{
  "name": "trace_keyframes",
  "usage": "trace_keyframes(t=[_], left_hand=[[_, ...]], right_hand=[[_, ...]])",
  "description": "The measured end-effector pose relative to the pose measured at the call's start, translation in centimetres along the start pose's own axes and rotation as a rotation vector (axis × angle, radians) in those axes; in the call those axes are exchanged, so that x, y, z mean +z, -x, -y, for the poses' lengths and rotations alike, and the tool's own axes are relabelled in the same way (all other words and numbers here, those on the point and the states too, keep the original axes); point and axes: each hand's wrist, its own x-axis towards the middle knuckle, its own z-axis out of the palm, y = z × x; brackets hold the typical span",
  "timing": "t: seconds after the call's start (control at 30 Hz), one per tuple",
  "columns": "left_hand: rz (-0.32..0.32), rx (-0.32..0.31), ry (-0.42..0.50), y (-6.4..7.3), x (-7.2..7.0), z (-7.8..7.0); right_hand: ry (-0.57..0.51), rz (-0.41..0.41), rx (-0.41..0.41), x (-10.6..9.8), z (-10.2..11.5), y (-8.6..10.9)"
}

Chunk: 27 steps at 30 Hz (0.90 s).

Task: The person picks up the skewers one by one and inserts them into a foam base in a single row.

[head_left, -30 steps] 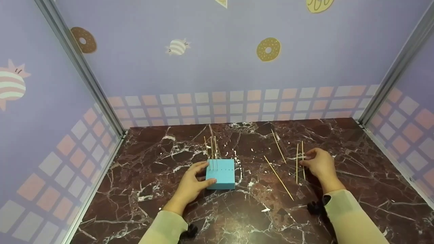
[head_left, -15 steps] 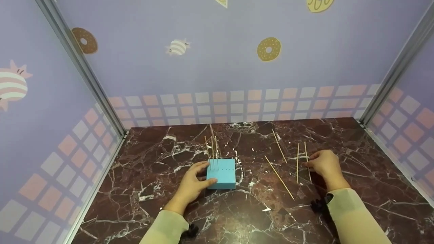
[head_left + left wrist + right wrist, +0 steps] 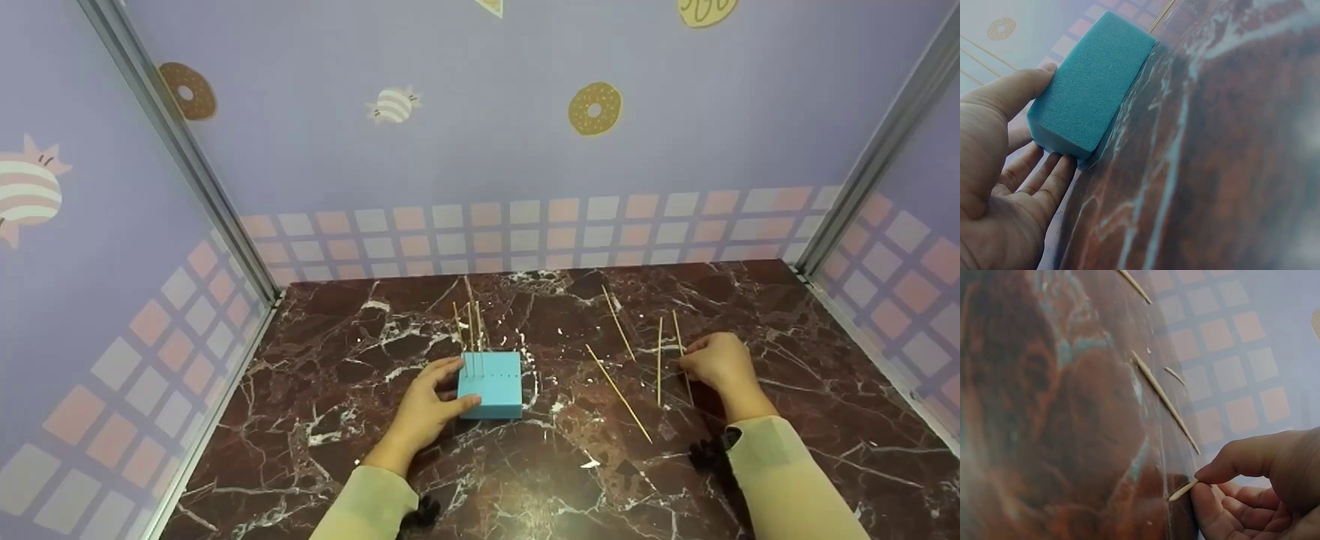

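A light blue foam block [image 3: 499, 391] sits on the table, with a row of small holes across its top. Several thin bamboo skewers [image 3: 470, 326] stand upright at the row's left end. My left hand [image 3: 418, 411] grips the block's left side, thumb at the near edge and fingers behind; in the left wrist view the thumb [image 3: 1027, 87] presses the foam. Over on the right, my right hand [image 3: 721, 367] pinches a bamboo skewer [image 3: 677, 328] between thumb and fingertips. The right wrist view shows the pinched skewer's pointed end [image 3: 1181, 492] close to the tabletop.
Left of the right hand lie three loose skewers: one beside it [image 3: 660, 364], one slanting nearer [image 3: 619, 394], one farther back [image 3: 617, 322]. Small white scraps [image 3: 590, 464] dot the marbled table [image 3: 300, 480]. Patterned walls [image 3: 480, 150] enclose the back and sides.
My right hand has shifted slightly to the right with the pinched skewer, whose near end has swung right, away from the neighbouring skewer. The left hand and the block stay put.
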Motion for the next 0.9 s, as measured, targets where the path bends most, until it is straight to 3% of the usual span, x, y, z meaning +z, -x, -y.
trace_keyframes(t=[0.4, 0.7, 0.9], left_hand=[[-0.004, -0.011, -0.001, 0.0, 0.0, 0.1], [0.006, -0.010, -0.019, -0.1, 0.0, 0.3], [0.004, -0.008, -0.020, -0.1, 0.0, 0.3]], right_hand=[[-0.294, 0.068, -0.009, -0.4, 0.9, 0.0], [-0.398, 0.095, -0.050, -0.8, 2.3, 0.9], [-0.482, 0.098, -0.100, -0.7, 4.3, 1.5]])
